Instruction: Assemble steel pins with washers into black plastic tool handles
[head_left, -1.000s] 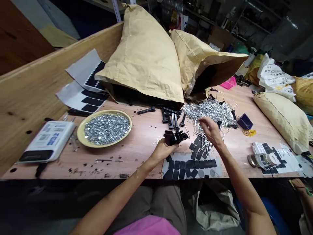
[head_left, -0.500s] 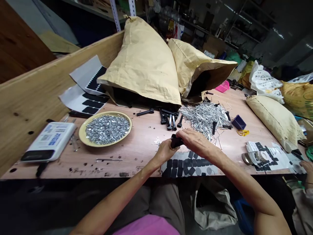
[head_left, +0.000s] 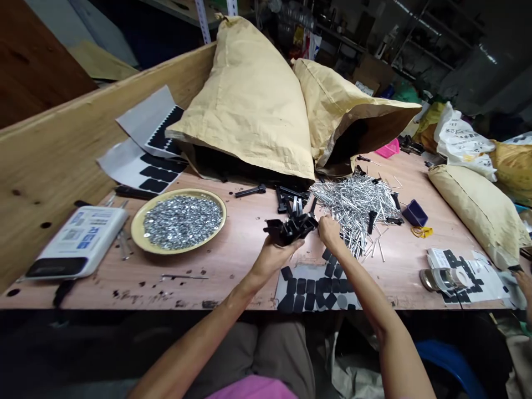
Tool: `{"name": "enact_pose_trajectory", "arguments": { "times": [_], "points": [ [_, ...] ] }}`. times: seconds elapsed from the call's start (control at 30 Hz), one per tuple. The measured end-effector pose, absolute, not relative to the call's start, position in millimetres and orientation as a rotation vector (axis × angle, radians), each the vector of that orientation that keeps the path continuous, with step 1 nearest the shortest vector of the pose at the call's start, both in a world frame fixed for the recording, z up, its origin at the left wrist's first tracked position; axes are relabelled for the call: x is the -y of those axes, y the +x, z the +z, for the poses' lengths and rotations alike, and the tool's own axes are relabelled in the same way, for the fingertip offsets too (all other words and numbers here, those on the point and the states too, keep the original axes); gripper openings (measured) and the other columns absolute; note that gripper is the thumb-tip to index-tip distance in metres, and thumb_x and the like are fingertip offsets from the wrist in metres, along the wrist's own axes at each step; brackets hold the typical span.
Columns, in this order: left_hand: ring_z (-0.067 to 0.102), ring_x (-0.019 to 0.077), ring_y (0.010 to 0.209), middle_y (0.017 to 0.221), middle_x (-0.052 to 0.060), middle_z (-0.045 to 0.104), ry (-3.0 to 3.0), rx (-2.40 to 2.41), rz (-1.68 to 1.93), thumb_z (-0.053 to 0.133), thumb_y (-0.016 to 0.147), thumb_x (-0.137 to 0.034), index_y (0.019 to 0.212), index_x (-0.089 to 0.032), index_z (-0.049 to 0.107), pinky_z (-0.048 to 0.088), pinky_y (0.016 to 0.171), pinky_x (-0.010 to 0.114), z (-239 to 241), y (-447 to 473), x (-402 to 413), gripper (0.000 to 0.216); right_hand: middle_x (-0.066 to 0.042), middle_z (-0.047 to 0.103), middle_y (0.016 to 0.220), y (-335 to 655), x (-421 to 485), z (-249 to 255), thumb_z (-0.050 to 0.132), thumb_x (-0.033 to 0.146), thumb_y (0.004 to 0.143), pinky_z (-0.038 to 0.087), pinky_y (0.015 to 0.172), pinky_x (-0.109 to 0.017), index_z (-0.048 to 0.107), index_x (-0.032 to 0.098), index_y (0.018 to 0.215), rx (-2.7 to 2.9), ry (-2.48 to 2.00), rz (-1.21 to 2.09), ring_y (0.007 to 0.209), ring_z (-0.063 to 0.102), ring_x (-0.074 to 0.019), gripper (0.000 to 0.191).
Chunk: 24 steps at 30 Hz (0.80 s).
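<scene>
My left hand (head_left: pixel 276 257) is closed round a black plastic part (head_left: pixel 288 228) with several prongs, held just above the table. To its right, my right hand (head_left: pixel 331 233) is closed with its fingers curled, at the near left edge of a heap of metal pins (head_left: pixel 353 199). What the right fingers hold, if anything, is hidden. Behind the hands lie several black plastic bolt-shaped pieces (head_left: pixel 282 199). Below them, a sheet of black adhesive pads (head_left: pixel 310 287) lies along the table's front edge.
On the left are a bowl of metal washers (head_left: pixel 137 231) and a white scale (head_left: pixel 78 241). Large paper sacks (head_left: pixel 249 105) stand behind. A small dark blue box (head_left: pixel 414 213) and a glass jar (head_left: pixel 432 280) are to the right. Another person's hand (head_left: pixel 524 285) shows at the right edge.
My right hand has moved away from the black part to the right, toward the pins. The left hand still holds the part, now turned so its prongs show.
</scene>
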State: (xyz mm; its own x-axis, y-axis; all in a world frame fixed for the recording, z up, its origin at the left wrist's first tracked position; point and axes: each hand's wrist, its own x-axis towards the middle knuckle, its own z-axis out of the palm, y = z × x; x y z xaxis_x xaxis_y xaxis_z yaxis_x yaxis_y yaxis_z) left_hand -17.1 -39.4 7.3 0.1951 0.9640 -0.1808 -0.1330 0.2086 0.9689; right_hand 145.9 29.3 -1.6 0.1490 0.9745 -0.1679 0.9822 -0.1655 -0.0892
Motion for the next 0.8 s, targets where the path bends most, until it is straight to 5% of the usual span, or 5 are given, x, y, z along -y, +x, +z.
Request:
{"name": "enact_pose_trajectory", "arguments": {
  "times": [0.17, 0.33, 0.53, 0.8],
  "points": [
    [0.066, 0.0283, 0.097, 0.095, 0.007, 0.075, 0.951, -0.942, 0.987, 0.076, 0.059, -0.033, 0.098, -0.020, 0.071, 0.052, 0.087, 0.045, 1.6, -17.3, 27.5, 0.042, -0.020, 0.070, 0.085, 152.7, -37.1, -5.2, 0.045, 0.001, 0.080, 0.051, 0.060, -0.032, 0.064, 0.006, 0.098, -1.913, 2.461, -0.215, 0.074, 0.069, -0.0242, 0.027],
    [0.066, 0.0279, 0.095, 0.093, 0.008, 0.075, 1.087, -1.089, 1.077, 0.073, 0.060, -0.030, 0.089, -0.016, 0.072, 0.052, 0.085, 0.040, -9.0, -12.6, 17.9, 0.032, -0.005, 0.068, 0.077, 174.0, -18.0, 35.4, 0.048, 0.013, 0.083, 0.053, 0.057, -0.031, 0.042, 0.012, 0.131, -2.239, 2.783, -0.579, 0.063, 0.065, -0.0175, 0.049],
    [0.068, 0.0253, 0.081, 0.078, 0.005, 0.073, 1.381, -1.347, 0.976, 0.064, 0.069, -0.022, 0.076, -0.019, 0.071, 0.052, 0.071, 0.033, -11.9, -2.2, 23.8, 0.010, -0.003, 0.068, 0.088, 137.3, 27.9, 91.1, 0.049, 0.030, 0.088, 0.055, 0.075, -0.036, 0.058, 0.024, 0.110, -3.069, 2.670, -1.076, 0.080, 0.065, -0.0157, 0.025],
    [0.065, 0.0250, 0.089, 0.093, 0.006, 0.072, 1.665, -1.374, 1.096, 0.058, 0.076, -0.017, 0.094, -0.023, 0.070, 0.049, 0.077, 0.032, -0.2, -2.2, 27.9, 0.023, -0.003, 0.069, 0.087, 120.8, 37.4, 87.1, 0.053, 0.023, 0.087, 0.052, 0.081, -0.038, 0.066, 0.024, 0.096, -3.281, 2.357, -0.626, 0.084, 0.064, -0.0179, 0.017]
  ]
}}
